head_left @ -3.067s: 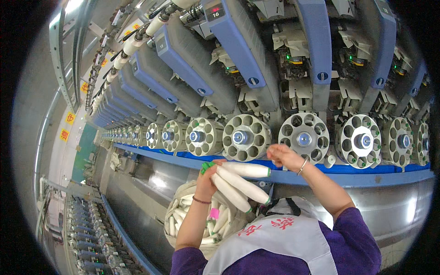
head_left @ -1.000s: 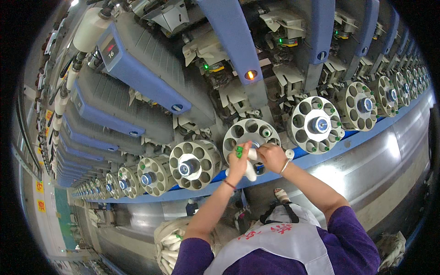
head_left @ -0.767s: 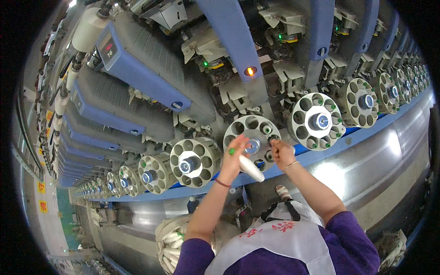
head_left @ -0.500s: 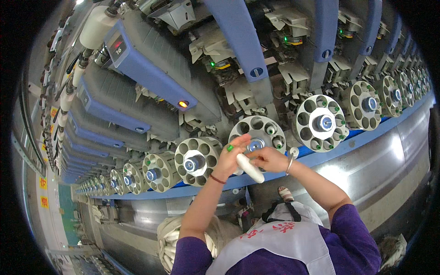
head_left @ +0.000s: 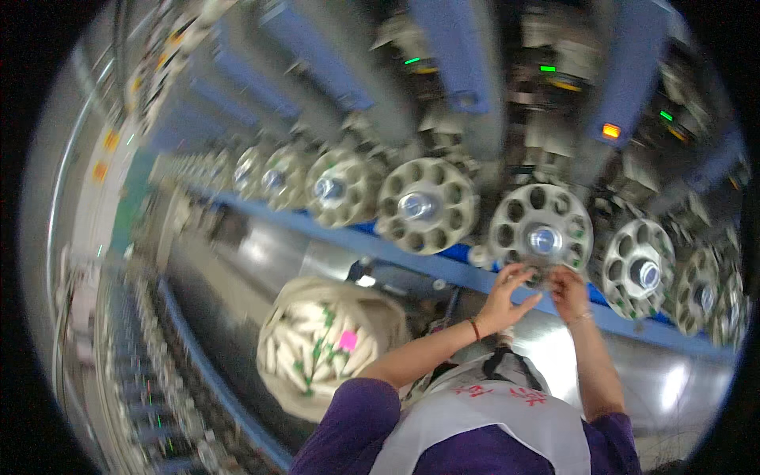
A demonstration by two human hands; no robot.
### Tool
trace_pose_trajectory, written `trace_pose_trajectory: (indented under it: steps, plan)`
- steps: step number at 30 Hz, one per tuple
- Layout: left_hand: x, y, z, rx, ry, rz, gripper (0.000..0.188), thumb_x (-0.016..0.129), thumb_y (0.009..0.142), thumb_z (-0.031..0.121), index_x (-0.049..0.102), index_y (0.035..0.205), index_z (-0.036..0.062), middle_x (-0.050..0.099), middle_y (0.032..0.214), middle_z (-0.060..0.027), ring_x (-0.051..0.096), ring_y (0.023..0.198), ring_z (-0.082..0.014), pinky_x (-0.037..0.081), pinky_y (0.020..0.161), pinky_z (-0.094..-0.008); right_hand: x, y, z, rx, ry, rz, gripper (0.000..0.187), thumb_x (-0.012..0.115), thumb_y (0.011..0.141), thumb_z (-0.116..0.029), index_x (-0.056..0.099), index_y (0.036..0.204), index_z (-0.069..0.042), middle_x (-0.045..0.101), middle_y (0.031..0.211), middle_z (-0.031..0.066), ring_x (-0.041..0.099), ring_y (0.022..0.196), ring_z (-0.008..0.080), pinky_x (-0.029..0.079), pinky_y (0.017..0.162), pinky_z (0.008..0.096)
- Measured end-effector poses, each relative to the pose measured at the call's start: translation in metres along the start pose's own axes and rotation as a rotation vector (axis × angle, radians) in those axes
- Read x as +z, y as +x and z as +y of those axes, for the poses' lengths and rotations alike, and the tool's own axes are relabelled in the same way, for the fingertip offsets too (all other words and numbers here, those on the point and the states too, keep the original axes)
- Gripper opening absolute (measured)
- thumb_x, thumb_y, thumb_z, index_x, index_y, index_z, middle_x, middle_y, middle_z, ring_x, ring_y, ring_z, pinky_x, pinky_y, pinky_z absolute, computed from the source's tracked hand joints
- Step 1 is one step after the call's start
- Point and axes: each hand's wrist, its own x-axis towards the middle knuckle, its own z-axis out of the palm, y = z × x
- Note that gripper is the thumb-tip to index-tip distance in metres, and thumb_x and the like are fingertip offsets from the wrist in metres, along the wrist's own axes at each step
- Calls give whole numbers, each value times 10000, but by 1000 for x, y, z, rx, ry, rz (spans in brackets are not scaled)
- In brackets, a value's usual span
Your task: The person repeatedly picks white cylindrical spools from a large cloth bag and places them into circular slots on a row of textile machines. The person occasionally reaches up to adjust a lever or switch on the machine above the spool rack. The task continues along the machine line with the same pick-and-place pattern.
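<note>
My left hand [head_left: 507, 304] is at the lower left rim of a round bobbin magazine [head_left: 507, 231], its thumb and fingers apart and no bobbin showing in it. Close beside it, my right hand [head_left: 569, 294] is raised to the lower right rim of the same magazine. Its fingers are bent and smeared by motion, so I cannot make out whether they hold anything. The magazine is a pale disc with a ring of round pockets and a blue-and-silver hub. Several pockets look dark inside.
A cloth sack [head_left: 273, 388] of white yarn bobbins with green ends and a pink piece stands left of me. More round magazines [head_left: 428, 202] line a blue rail [head_left: 340, 236]. Blue-grey machine arms [head_left: 455, 59] rise behind them, and another machine row [head_left: 150, 380] runs at far left.
The view has swung, bringing the sack into full sight. The white bobbin that was between my hands no longer shows. Both hands are now at the magazine's lower rim, left fingers spread.
</note>
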Motion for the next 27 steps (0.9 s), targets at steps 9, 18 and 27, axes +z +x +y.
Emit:
trace_pose_trajectory:
  steps: [9,18,27]
  plan:
    - [-291,-235,-138,-690,802,1038,329,653,747,101,561,1036,-26,562,961,-156,549,919,-299,438,814,-383,-57,49,-67,-93,-1203,-84,520,641,719,2,498,1217,-41,593,959,37,551,703,105,466,616,267]
    - [-341,-288,-134,-714,1163,320,370,637,788,80,559,1148,43,571,1056,-204,494,1056,-373,404,931,-451,-84,96,-44,-192,-1911,15,594,725,657,-218,505,1161,6,611,1074,236,587,1029,384,482,865,424]
    - [-312,-119,11,-233,-995,1019,243,589,882,142,564,1111,64,539,693,-40,556,675,-186,491,775,-443,71,-45,-112,-157,-182,-444,313,532,965,-270,463,700,-119,374,541,-34,292,423,49,203,364,216]
